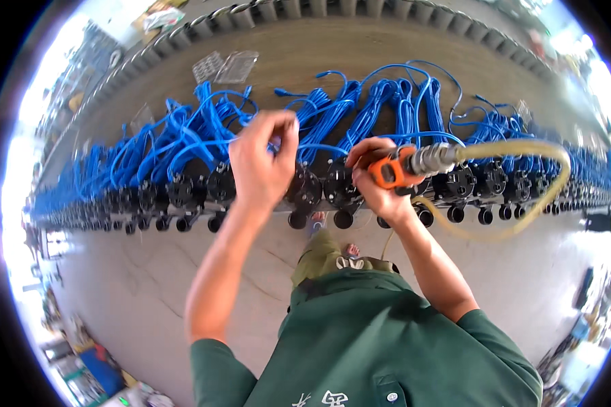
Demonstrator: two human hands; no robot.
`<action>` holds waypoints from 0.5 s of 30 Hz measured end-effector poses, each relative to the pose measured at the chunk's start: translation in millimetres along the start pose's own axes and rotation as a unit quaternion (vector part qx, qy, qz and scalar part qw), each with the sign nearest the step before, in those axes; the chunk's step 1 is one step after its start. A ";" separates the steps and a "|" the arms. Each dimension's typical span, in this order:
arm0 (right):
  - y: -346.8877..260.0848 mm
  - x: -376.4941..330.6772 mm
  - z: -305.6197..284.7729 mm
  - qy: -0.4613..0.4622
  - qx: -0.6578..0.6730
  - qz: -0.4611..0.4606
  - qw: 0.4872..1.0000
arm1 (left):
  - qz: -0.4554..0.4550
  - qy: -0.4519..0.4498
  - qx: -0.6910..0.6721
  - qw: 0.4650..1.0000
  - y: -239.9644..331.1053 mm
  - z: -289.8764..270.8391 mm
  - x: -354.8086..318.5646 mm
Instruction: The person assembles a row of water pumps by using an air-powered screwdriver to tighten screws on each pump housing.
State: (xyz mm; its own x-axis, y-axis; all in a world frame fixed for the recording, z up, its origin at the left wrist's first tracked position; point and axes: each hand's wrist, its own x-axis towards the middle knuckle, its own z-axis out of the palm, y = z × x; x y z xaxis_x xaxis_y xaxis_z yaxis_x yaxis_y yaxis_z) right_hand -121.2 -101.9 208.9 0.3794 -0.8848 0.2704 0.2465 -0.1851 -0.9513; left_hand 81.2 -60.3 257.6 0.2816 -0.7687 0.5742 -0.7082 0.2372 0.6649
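Observation:
My right hand [383, 186] is wrapped round an orange air tool [390, 173] with a metal hose coupling [433, 159]. Its working end is hidden by the hand, beside a black round housing [339, 183]. My left hand [261, 159] is raised over the row of housings, thumb and fingertips pinched together; whatever they hold, if anything, is too small to make out. Another black housing [305, 190] lies between my hands. Behind the housings lie bundled blue cables [377, 108], some loops passing close to both hands.
A yellowish air hose [523, 150] curves from the tool to the right and back under. Black housings with short tubes [456, 214] line the table's near edge. Two clear plastic trays [237, 66] lie farther back on the brown table [319, 44]. Grey cylinders [346, 8] line the far edge.

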 end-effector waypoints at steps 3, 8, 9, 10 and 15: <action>-13.0 1.6 -8.4 0.017 -0.059 -0.028 0.998 | 0.072 -0.237 0.032 0.968 -23.4 42.0 93.1; -14.1 -7.7 -15.8 0.074 -0.119 -0.178 0.974 | 0.255 -0.603 0.099 0.750 -101.6 146.5 125.6; -8.1 -8.3 -11.0 0.102 -0.099 -0.240 0.960 | 0.274 -0.645 0.064 0.710 -111.4 164.8 118.0; -7.2 -13.1 -10.5 0.117 -0.091 -0.226 0.963 | 0.306 -0.673 0.031 0.673 -127.0 193.1 102.5; -22.6 -18.8 -4.0 0.191 -0.108 -0.145 0.965 | 0.362 -0.752 -0.111 0.540 -141.4 257.1 43.1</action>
State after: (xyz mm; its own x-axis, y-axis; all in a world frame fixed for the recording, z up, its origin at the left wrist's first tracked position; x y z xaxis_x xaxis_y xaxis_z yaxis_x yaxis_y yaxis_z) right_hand -137.5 -82.8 224.8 -0.0435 -0.8677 0.4951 0.0866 -0.4970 -0.8634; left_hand 27.1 -279.7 65.5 -0.9789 -0.0019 -0.2042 -0.1396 0.7359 0.6625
